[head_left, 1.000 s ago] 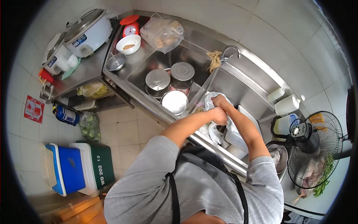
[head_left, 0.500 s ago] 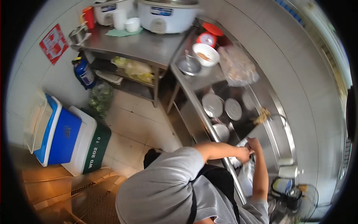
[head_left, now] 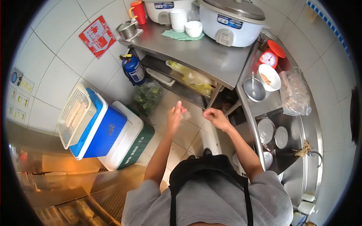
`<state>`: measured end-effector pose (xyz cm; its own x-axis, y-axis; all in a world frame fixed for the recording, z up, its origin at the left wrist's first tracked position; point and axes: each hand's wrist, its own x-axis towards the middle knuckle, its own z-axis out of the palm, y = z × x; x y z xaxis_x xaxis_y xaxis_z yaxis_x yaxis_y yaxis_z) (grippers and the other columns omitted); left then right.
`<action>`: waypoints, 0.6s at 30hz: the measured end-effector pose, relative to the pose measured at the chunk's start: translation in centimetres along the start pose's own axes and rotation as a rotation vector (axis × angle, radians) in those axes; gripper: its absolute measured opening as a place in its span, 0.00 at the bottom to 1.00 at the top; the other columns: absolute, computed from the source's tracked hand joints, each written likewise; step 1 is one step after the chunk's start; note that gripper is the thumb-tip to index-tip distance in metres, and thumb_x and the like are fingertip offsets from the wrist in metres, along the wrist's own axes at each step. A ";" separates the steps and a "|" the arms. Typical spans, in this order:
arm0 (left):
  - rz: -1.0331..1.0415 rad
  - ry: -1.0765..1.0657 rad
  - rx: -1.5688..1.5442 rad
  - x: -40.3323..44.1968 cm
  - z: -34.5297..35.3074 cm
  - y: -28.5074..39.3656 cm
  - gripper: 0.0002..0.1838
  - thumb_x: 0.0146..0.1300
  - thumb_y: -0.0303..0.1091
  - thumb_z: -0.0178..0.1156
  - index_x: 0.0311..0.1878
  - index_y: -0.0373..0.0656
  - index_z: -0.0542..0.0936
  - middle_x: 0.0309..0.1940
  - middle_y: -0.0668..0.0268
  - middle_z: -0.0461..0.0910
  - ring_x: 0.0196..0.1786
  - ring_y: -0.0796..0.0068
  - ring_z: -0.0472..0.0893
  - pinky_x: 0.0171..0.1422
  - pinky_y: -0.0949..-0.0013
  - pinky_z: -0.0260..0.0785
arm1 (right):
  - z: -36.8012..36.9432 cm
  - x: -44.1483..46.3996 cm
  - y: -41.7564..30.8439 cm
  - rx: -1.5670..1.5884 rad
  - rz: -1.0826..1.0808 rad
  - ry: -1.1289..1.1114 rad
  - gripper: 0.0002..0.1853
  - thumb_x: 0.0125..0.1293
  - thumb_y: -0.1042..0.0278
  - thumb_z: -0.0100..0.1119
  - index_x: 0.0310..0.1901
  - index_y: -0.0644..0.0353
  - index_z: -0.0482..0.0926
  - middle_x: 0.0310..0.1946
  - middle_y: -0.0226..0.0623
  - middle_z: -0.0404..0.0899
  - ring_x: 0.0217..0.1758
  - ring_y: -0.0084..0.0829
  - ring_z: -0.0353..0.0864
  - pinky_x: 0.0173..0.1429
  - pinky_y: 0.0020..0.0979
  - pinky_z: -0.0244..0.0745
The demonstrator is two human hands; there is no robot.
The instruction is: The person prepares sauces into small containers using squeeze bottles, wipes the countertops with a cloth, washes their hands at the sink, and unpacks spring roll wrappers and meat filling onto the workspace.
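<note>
Both my hands are raised over the tiled floor, in front of the black apron [head_left: 206, 169], with a gap between them. My left hand [head_left: 175, 116] points forward with its fingers stretched out; a faint pale patch beside it is too blurred to make out. My right hand [head_left: 217, 118] faces it from the right, wrist bent and fingers curled inward. Whether anything small sits in those curled fingers is hidden. Neither hand touches the counter or the sink.
Large rice cookers [head_left: 230, 26] and stacked white bowls [head_left: 178, 19] stand on the steel table [head_left: 211, 60]. Along the right runs a sink [head_left: 283, 158] with round lids [head_left: 281, 137], and a red scale [head_left: 269, 57]. A blue cooler [head_left: 107, 135] and bagged greens [head_left: 147, 96] are at left.
My hands have left the sink on the right, where they were together by a white plastic bag, and are now apart over the floor. My body and view have turned left.
</note>
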<state>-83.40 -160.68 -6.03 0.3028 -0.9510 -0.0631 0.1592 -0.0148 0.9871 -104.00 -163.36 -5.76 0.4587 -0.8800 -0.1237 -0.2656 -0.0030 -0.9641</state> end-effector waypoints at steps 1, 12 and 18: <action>-0.013 -0.012 0.099 0.5 -0.8 1.1 0.26 0.65 0.52 0.48 0.21 0.38 0.74 0.21 0.65 0.75 0.30 0.77 0.73 0.38 0.74 0.64 | 2.2 1.6 -1.8 0.025 -0.058 -0.013 0.11 0.59 0.64 0.59 0.37 0.63 0.76 0.34 0.29 0.76 0.39 0.25 0.74 0.49 0.27 0.69; 0.287 -0.174 0.634 11.3 -4.2 10.6 0.15 0.59 0.37 0.58 0.24 0.37 0.70 0.27 0.62 0.77 0.31 0.75 0.76 0.34 0.69 0.67 | 3.9 16.5 -7.1 -0.157 -0.277 -0.348 0.09 0.59 0.74 0.48 0.39 0.64 0.75 0.27 0.45 0.77 0.31 0.35 0.76 0.40 0.32 0.71; 0.369 -0.431 1.223 17.1 -4.9 6.7 0.13 0.51 0.32 0.62 0.32 0.44 0.66 0.21 0.57 0.72 0.23 0.58 0.74 0.27 0.63 0.65 | 0.5 21.5 -4.9 -0.505 -0.528 -0.217 0.09 0.59 0.71 0.47 0.39 0.62 0.76 0.33 0.48 0.76 0.37 0.48 0.76 0.39 0.41 0.71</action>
<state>-72.53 -175.50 -1.23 -0.2070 -0.9765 0.0606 -0.8688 0.2119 0.4475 -92.43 -182.09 -3.82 0.7750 -0.5885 0.2302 -0.2963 -0.6602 -0.6902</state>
